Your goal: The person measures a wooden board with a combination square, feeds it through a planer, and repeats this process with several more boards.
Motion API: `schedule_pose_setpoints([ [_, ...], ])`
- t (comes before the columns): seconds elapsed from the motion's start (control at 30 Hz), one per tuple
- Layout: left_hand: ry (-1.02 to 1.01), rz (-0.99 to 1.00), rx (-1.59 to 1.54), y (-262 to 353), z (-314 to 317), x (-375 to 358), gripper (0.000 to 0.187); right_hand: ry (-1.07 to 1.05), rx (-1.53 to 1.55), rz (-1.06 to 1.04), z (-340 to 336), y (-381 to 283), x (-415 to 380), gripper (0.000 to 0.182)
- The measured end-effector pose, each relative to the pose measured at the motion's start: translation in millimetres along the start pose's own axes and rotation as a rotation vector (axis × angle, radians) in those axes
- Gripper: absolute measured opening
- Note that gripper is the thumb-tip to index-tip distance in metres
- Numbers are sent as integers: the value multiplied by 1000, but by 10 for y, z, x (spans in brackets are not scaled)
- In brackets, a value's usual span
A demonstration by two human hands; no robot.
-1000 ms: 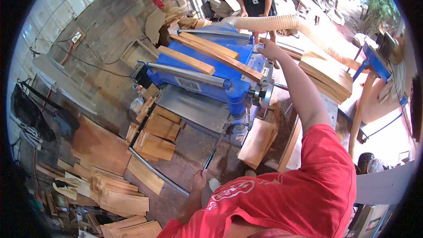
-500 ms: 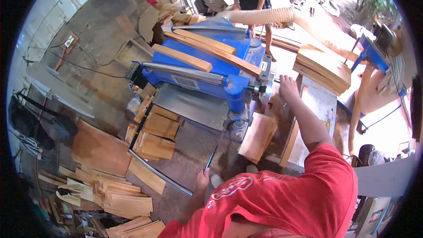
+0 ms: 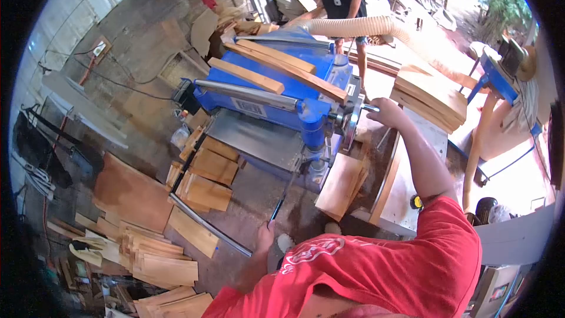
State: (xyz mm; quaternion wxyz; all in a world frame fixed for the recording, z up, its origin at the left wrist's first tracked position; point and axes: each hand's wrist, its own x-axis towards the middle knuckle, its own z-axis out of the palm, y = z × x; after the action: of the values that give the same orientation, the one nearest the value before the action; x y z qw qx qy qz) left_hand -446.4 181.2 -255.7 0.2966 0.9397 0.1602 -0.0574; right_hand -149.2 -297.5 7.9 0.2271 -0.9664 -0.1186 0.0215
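A blue thickness planer (image 3: 247,106) with a shiny metal bed (image 3: 256,140) stands in front of me. My right hand (image 3: 385,112) is closed around the small crank handle (image 3: 370,108) of the handwheel (image 3: 352,122) on the planer's right side. Low at the planer's front, my left hand (image 3: 266,236) grips the black end of a thin lever (image 3: 276,207) that slants up toward the machine's corner post (image 3: 313,123). Several wood strips (image 3: 282,65) lie across the planer's top.
Behind the planer stands a person (image 3: 338,0) beside a ribbed hose (image 3: 353,26). Stacked boards (image 3: 429,95) sit at right, near a tape measure (image 3: 416,202). More boards (image 3: 206,179) lie under the bed's left side, others (image 3: 156,253) on the floor at lower left.
The handwheel has turned, and my right hand has moved with its handle. My left hand stays on the lever. The person behind the planer has shifted their arms and stance.
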Motion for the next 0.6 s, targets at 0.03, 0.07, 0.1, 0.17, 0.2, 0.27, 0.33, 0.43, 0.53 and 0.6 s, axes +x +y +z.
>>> schedule_pose_setpoints([
  [0.03,-2,-10,3,-27,43,36,48,-5,-3,-8,-69,-17,22,32],
  [0.07,-7,-22,7,-19,48,21,48,7,98,-9,-217,-149,-17,37],
  [0.1,-5,-31,6,-24,34,-14,48,20,201,-8,-293,-228,-19,41],
  [0.17,-40,-24,-34,6,-4,20,48,242,273,-36,-322,-270,139,51],
  [0.2,-30,-23,-39,-2,0,23,48,283,288,-43,-344,-360,209,51],
  [0.27,5,8,-126,3,14,11,49,317,360,-148,-294,-332,479,52],
  [0.33,-16,-35,-97,56,-20,10,50,309,487,-181,-286,-603,567,49],
  [0.43,-64,-81,-39,191,-116,-55,51,285,571,-200,-209,-871,877,50],
  [0.53,-53,-73,15,-29,60,20,52,349,676,-192,-85,-1023,1350,53],
  [0.6,-19,-59,43,-68,91,80,53,174,956,-23,-166,-1132,1614,56],
])
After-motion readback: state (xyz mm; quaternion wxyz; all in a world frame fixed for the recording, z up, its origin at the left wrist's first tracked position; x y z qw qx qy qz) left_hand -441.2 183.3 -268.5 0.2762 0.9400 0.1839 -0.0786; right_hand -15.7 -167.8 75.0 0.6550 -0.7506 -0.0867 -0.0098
